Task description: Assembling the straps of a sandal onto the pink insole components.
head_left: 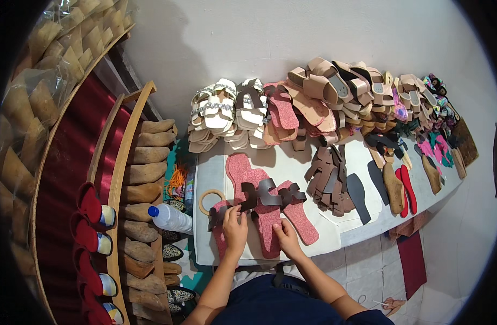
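A pink speckled insole (268, 225) with a dark brown cut-out strap (267, 194) across it lies in front of me on the table (207, 179). My right hand (287, 238) grips the insole's lower right edge, thumb on top. At the strap's left end, my left hand (236, 230) has its fingers closed on the brown leather. A similar strapped insole (302, 222) rests to the right, and another (218, 233) sits partly behind my left hand. Further pink insoles (238, 167) lie just beyond.
Brown straps (327, 187) are heaped right of centre, near a dark grey insole (358, 197), wooden lasts (392, 187) and red insoles (409, 189). White sandals (218, 111) and beige sandals (321, 86) pile along the wall. At left are a tape roll (202, 204), bottle (172, 219) and last rack (118, 179).
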Motion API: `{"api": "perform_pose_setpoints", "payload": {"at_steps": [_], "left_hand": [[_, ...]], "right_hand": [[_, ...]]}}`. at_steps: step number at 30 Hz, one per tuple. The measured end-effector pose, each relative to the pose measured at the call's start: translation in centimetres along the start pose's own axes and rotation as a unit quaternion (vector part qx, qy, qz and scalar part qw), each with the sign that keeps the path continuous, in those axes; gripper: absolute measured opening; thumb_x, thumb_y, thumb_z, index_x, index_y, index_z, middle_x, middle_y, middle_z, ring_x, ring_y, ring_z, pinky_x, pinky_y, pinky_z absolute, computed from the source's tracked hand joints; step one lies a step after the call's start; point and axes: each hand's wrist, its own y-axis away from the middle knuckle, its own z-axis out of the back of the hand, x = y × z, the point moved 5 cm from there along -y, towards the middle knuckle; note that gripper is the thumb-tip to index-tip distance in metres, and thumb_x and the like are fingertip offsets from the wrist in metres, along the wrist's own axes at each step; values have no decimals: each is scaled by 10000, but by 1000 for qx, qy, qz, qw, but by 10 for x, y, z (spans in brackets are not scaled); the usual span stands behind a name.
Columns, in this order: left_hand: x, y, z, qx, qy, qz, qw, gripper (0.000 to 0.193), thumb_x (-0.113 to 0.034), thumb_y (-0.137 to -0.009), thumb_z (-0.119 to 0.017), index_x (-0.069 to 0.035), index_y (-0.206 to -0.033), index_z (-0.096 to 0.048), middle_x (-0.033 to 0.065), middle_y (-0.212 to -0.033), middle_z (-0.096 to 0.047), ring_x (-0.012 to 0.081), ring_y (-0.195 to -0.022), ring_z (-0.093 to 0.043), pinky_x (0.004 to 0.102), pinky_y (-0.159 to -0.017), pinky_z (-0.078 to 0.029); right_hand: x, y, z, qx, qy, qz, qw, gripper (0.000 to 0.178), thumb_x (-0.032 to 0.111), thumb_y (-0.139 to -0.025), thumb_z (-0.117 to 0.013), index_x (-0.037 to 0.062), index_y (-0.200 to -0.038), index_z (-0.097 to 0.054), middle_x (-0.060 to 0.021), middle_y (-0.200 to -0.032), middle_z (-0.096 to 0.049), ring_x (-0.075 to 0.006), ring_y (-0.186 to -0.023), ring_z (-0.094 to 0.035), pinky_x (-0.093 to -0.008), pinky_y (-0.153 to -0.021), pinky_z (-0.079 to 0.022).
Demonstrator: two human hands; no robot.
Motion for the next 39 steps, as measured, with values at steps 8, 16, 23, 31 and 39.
{"api": "perform_pose_setpoints", "payload": {"at_steps": [8, 16, 23, 31, 39], "left_hand": [[27, 7, -11, -14, 50, 28, 998, 216, -66, -751, -544, 24, -947, -528, 139, -814, -574, 223, -705, -575, 294, -619, -457], [38, 17, -33, -3, 374, 244, 895, 270, -106, -821, -503, 83, -1008, -456, 65, -833, -553, 92, -727, -522, 223, -603, -450], [34, 17, -34, -11, 469, 263, 843, 99, -85, -819, -493, -17, -888, -469, 1, -780, -509, 54, -695, -478, 200, -635, -420], [22, 14, -36, 30, 556, 274, 784, 151, -50, -795, -513, -24, -939, -476, 7, -847, -526, 72, -770, -496, 217, -706, -400], [18, 10, -43, 26, 527, 275, 804, 243, 8, -757, -524, -3, -998, -500, 37, -960, -534, 114, -859, -508, 242, -787, -379]], "right_hand": [[5, 2, -10, 5, 0, 0, 1000, 268, 185, -852, -439, -3, -1042, -457, -54, -879, -529, -102, -795, -471, -234, -733, -372], [4, 0, -15, 5, -7, -6, 1000, 205, 174, -857, -435, 15, -984, -455, -12, -806, -501, -55, -715, -443, -192, -646, -368], [3, 1, -17, 5, 15, 7, 1000, 207, 169, -856, -435, 11, -988, -457, -12, -799, -504, -55, -697, -443, -192, -634, -370], [5, 0, -12, -14, 71, 0, 997, 198, 182, -851, -446, 9, -945, -469, 10, -716, -467, -52, -635, -409, -191, -578, -353], [6, -3, -16, 7, 110, 33, 993, 154, 165, -845, -453, 25, -907, -473, 27, -656, -429, -43, -580, -374, -191, -512, -320]]}}
